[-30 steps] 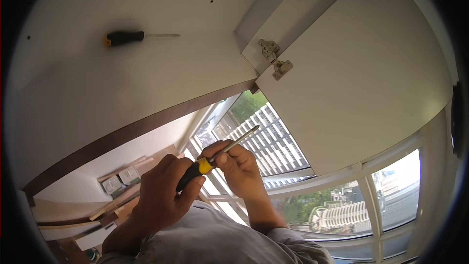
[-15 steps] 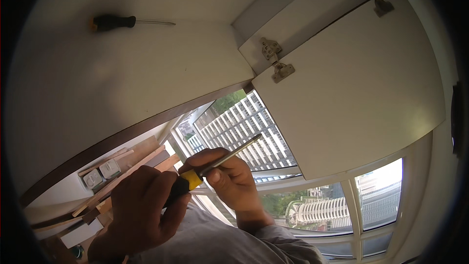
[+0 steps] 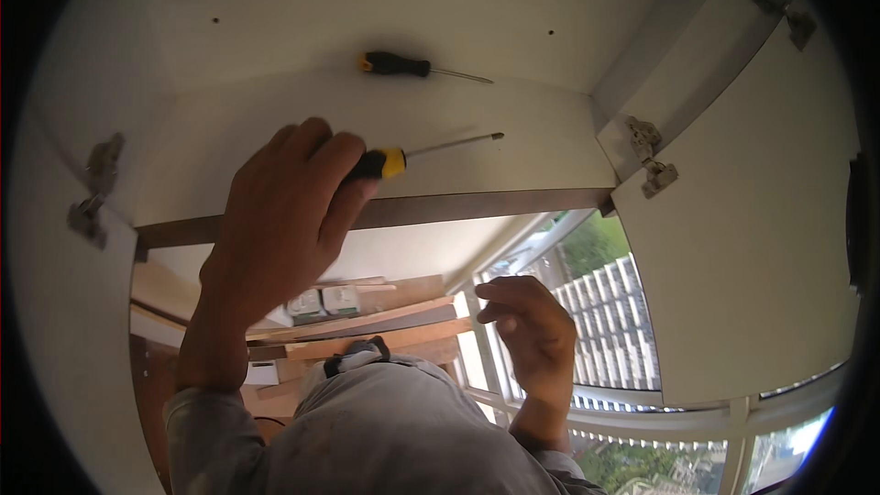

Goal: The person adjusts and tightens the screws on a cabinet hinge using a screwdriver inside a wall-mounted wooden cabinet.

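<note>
My left hand point(image 3: 280, 220) is raised to the front edge of a white cabinet shelf point(image 3: 513, 142) and grips a screwdriver point(image 3: 412, 158) with a black and yellow handle. Its shaft points right, lying along the shelf face. My right hand point(image 3: 527, 330) hangs lower, below the shelf edge, fingers curled together with nothing visible in them. A second screwdriver point(image 3: 399, 64) with a black handle lies inside the cabinet, farther back, touched by neither hand.
White cabinet doors stand open at the right point(image 3: 752, 247) and left point(image 3: 64, 330), each with metal hinges point(image 3: 649, 160). Stacked wooden boards point(image 3: 367, 321) lie below. A window with louvres point(image 3: 614, 335) is behind my right hand.
My left hand has lifted the screwdriver up to the shelf edge. My right hand has let go of its shaft and dropped away. The view has swung right to left across the cabinet.
</note>
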Tool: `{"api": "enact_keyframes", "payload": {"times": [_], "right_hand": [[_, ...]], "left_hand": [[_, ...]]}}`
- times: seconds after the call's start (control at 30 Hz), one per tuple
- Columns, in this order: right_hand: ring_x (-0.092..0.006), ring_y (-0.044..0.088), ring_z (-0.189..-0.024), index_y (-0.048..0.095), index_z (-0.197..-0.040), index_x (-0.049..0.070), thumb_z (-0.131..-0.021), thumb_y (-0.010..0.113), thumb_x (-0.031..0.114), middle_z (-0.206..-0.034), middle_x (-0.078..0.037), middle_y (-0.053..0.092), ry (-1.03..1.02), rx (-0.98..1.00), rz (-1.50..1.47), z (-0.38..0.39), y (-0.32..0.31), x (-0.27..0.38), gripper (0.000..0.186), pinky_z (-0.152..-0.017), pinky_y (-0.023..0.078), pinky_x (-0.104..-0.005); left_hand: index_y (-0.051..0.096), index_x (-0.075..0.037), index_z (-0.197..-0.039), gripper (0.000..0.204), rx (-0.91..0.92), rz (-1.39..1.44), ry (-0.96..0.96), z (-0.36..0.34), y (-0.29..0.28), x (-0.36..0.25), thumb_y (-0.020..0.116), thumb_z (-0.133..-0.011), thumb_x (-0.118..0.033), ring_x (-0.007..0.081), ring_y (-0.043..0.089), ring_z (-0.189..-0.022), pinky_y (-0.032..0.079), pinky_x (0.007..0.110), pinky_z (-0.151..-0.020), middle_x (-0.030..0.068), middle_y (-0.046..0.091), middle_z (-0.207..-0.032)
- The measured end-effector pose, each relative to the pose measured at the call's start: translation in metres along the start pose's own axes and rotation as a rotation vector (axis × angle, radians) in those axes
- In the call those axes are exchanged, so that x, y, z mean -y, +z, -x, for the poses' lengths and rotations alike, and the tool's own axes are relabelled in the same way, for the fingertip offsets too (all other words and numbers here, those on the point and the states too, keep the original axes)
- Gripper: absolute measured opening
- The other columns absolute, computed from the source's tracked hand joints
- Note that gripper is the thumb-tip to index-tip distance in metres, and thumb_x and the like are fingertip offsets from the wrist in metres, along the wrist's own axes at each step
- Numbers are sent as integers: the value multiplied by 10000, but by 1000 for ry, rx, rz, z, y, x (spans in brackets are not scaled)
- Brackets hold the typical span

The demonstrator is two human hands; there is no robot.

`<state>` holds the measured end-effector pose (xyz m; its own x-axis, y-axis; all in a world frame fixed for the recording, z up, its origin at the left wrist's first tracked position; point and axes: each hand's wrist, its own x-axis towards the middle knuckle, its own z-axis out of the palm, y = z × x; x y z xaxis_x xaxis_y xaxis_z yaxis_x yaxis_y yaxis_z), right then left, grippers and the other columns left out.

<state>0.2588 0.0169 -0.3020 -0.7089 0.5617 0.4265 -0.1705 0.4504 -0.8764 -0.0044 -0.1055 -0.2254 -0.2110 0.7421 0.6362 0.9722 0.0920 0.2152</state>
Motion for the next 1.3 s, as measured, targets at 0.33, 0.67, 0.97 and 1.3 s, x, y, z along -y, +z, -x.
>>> {"api": "enact_keyframes", "payload": {"times": [0.33,0.67,0.97,1.3], "right_hand": [[-220,687,-851,720,-1114,-8,-990,637,118,-1058,-165,695,-91,-89,-9,24,-22,-12,195,-764,556,-340],[-256,682,-857,735,-1037,-4,-951,669,139,-991,-176,716,-145,-139,11,35,-32,6,180,-745,547,-350],[-249,640,-681,637,-1071,12,-1047,579,288,-916,-103,672,-1190,-806,-35,115,-124,96,283,-775,584,-425],[-227,543,-1264,464,-1448,-101,-1066,434,565,-1335,-207,597,-350,-928,394,134,-189,75,769,-1036,440,-370]], "left_hand": [[610,-44,-1135,240,205,-355,-140,-44,11,39,589,-1016,-251,331,596,-1036,488,457,-911,137,609,-1044],[635,-34,-1285,327,353,-450,-346,-65,13,88,582,-1021,-219,324,584,-1218,493,444,-1026,154,633,-1268],[637,-34,-1289,350,293,-435,-265,-91,16,91,631,-983,-202,337,576,-1220,458,430,-1062,177,626,-1278],[537,-43,-1401,492,-140,-99,-147,-30,-25,9,682,-935,-107,417,432,-1376,367,470,-1160,234,457,-1486]]}}
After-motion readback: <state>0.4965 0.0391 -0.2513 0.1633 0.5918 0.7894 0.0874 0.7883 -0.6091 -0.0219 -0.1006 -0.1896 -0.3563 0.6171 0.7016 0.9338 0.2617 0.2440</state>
